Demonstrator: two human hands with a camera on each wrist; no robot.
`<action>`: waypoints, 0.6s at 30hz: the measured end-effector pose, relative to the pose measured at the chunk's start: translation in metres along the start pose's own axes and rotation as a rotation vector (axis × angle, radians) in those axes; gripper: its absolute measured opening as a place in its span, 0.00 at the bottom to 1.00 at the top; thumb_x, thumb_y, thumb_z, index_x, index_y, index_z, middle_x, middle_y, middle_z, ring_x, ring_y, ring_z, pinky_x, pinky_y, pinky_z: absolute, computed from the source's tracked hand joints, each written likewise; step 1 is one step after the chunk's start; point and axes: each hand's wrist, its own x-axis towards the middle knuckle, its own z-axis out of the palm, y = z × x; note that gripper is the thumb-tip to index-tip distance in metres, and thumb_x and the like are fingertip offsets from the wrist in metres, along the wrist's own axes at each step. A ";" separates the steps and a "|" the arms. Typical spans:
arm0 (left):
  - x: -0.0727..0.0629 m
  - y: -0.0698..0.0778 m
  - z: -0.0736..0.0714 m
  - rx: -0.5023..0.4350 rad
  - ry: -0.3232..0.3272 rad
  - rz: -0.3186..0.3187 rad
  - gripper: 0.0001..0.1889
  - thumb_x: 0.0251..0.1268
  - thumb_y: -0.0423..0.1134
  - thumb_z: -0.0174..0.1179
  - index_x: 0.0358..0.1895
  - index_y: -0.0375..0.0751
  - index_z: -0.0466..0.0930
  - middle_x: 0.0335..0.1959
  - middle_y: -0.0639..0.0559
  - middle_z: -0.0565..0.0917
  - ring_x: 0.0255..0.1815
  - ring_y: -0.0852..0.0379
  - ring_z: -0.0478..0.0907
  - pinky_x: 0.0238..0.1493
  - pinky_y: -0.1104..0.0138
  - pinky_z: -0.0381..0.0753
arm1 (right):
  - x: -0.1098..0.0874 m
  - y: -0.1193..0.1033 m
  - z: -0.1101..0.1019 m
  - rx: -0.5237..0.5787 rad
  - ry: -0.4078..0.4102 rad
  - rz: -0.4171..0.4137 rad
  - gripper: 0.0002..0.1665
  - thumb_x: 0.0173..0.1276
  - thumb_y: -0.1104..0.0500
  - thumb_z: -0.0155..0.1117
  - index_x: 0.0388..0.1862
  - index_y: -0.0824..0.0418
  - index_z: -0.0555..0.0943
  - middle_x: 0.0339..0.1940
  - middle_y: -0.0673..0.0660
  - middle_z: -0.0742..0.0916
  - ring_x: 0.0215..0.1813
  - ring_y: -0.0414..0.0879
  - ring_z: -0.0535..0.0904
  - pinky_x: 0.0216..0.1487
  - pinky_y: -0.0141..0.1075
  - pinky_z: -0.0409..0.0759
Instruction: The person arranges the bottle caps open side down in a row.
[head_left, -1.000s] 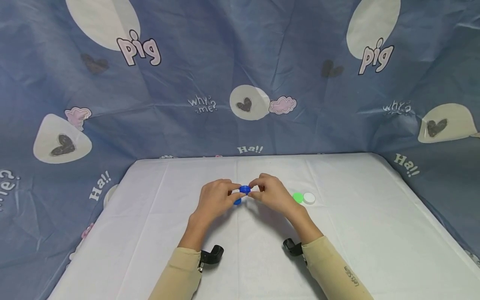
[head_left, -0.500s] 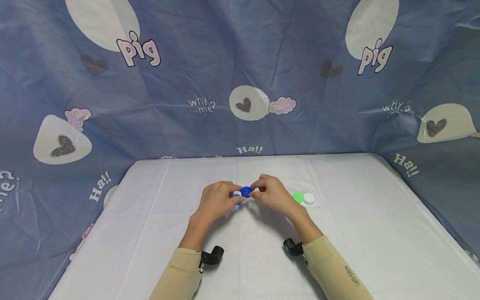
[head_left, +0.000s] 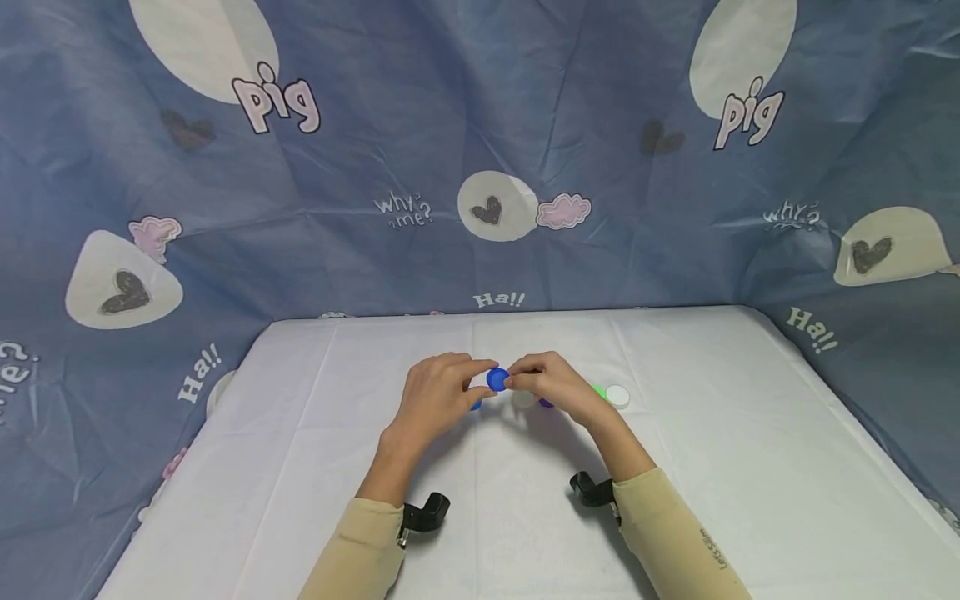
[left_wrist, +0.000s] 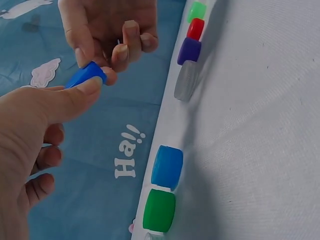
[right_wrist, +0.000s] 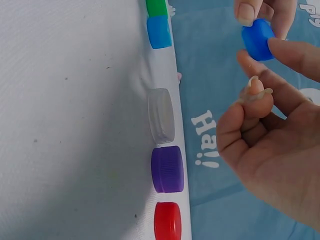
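Note:
A dark blue bottle cap is held up above the white table, between my two hands. My left hand pinches it from the left with thumb and forefinger. From the other side my right hand grips its edge; in the right wrist view a finger and the thumb lie on the blue cap. The right hand's remaining fingers are curled in towards the palm. In the left wrist view the left thumb presses along the near side of the blue cap.
Several caps stand in a row on the table: green, lighter blue, clear, purple, red and light green. A white cap lies at the row's right end. Behind the table hangs a printed blue cloth.
The blue cap has turned so its round face shows, and has shifted slightly right. My right hand has moved a little right and changed its hold, uncovering a clear and a purple cap.

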 end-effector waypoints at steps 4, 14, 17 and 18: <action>0.000 0.002 -0.001 0.004 0.003 0.019 0.17 0.53 0.54 0.73 0.48 0.61 0.88 0.18 0.64 0.74 0.20 0.68 0.65 0.22 0.73 0.64 | 0.001 0.001 0.000 0.004 -0.017 0.004 0.13 0.66 0.51 0.65 0.41 0.57 0.88 0.41 0.53 0.87 0.39 0.47 0.73 0.38 0.41 0.74; -0.001 0.001 0.001 -0.012 -0.031 -0.019 0.15 0.54 0.57 0.73 0.44 0.61 0.89 0.17 0.65 0.73 0.21 0.67 0.64 0.22 0.72 0.61 | -0.001 0.002 -0.001 -0.022 -0.039 0.001 0.13 0.67 0.50 0.63 0.41 0.54 0.89 0.40 0.52 0.85 0.32 0.43 0.69 0.31 0.34 0.68; -0.001 0.001 0.002 -0.028 -0.036 -0.041 0.14 0.54 0.59 0.72 0.42 0.61 0.89 0.17 0.65 0.72 0.20 0.67 0.64 0.21 0.72 0.61 | -0.002 0.001 -0.002 -0.018 -0.043 -0.005 0.13 0.68 0.50 0.62 0.42 0.54 0.89 0.39 0.54 0.84 0.27 0.43 0.65 0.30 0.34 0.66; -0.001 0.001 0.002 -0.035 -0.038 -0.051 0.14 0.54 0.59 0.71 0.41 0.61 0.89 0.17 0.65 0.72 0.20 0.67 0.64 0.22 0.72 0.61 | -0.002 0.001 -0.002 -0.015 -0.045 -0.009 0.13 0.68 0.50 0.62 0.42 0.54 0.89 0.38 0.55 0.84 0.26 0.43 0.65 0.29 0.34 0.66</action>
